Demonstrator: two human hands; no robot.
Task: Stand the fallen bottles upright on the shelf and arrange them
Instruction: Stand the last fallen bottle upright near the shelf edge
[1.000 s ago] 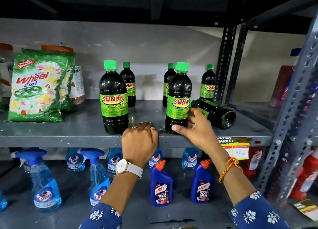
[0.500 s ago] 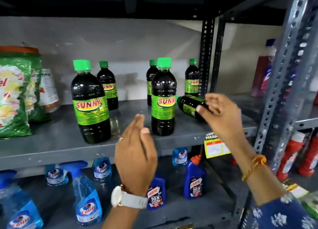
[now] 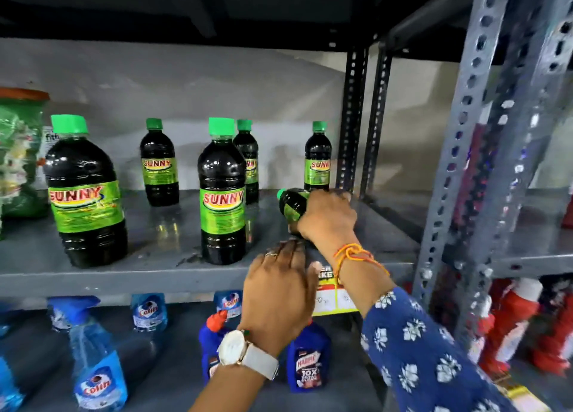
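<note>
On the grey shelf (image 3: 155,272) a dark Sunny bottle with a green cap lies on its side (image 3: 290,202), cap pointing left. My right hand (image 3: 327,218) is closed over its body from above. My left hand (image 3: 279,284) hovers at the shelf's front edge just below it, fingers together, holding nothing. Two Sunny bottles stand upright at the front, one at the left (image 3: 85,194) and one in the middle (image 3: 222,194). Three more stand at the back, at left (image 3: 158,165), centre (image 3: 249,160) and right (image 3: 317,157).
A green detergent pack (image 3: 18,157) stands at the shelf's far left. Slotted steel uprights (image 3: 352,117) bound the shelf on the right. Below are blue Colin spray bottles (image 3: 96,368) and Harpic bottles (image 3: 307,359); red bottles (image 3: 511,318) fill the neighbouring rack.
My right hand has come down and closed over the lying bottle. My left hand has moved right toward the shelf edge under it. The view has shifted right and closer.
</note>
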